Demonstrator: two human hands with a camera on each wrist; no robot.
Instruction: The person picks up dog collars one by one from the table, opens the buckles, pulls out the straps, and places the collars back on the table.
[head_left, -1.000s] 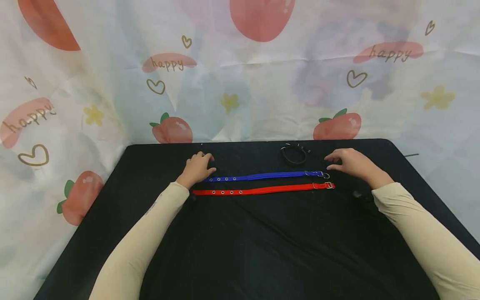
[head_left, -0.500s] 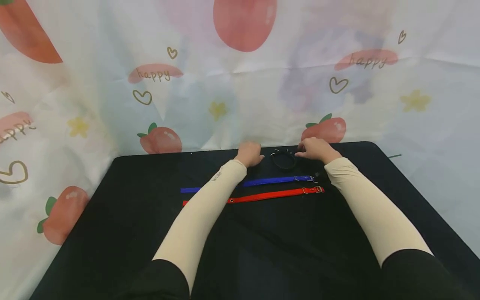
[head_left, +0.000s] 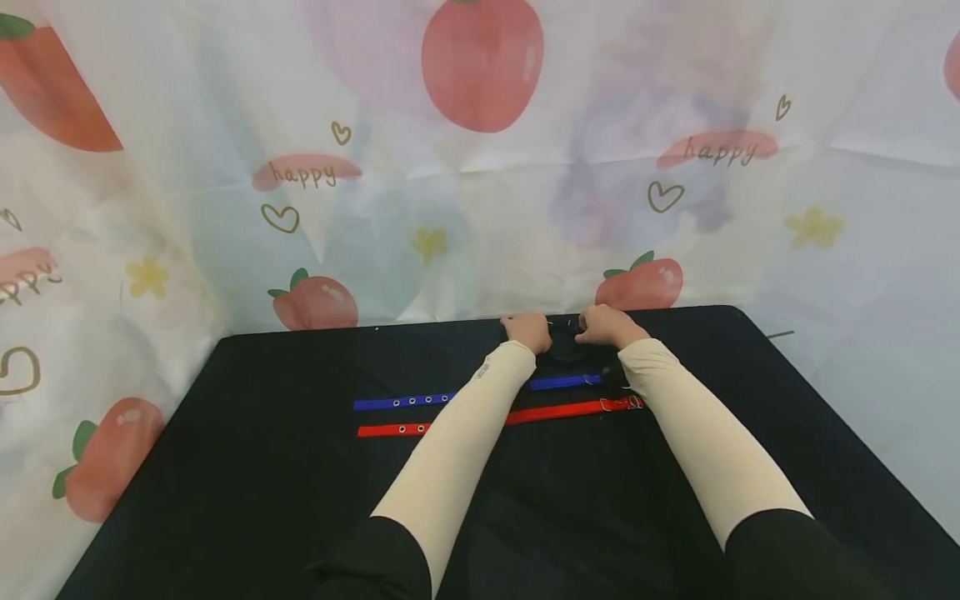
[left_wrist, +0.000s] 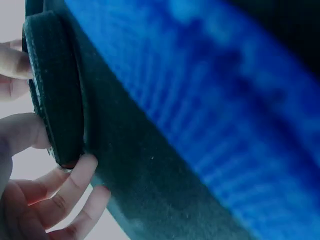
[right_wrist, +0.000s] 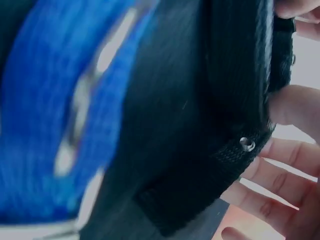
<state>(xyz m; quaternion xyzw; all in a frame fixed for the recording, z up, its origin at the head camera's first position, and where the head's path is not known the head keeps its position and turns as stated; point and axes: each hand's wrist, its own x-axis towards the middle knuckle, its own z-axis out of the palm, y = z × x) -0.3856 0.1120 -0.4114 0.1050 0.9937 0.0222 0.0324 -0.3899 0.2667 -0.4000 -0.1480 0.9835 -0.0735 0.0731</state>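
A black collar (right_wrist: 237,60) with metal eyelets is bent into a loop near the table's far edge. My left hand (head_left: 529,332) grips its left side, the thumb on the strap and fingers curled below, as the left wrist view shows. On the other side my right hand (head_left: 609,325) pinches the collar between thumb and fingers, with a loose strap end hanging past them. Closer to me lie a blue collar (head_left: 401,402) and a red collar (head_left: 555,412), both stretched flat and partly covered by the left sleeve.
The black-covered table (head_left: 300,492) ends at a far edge just behind the hands. A printed curtain (head_left: 487,233) with fruit and hearts hangs behind it and along the left side.
Both hands have moved to the black collar, the left rightward from the blue collar's end and the right leftward. They now hold it. The head view has shifted slightly.
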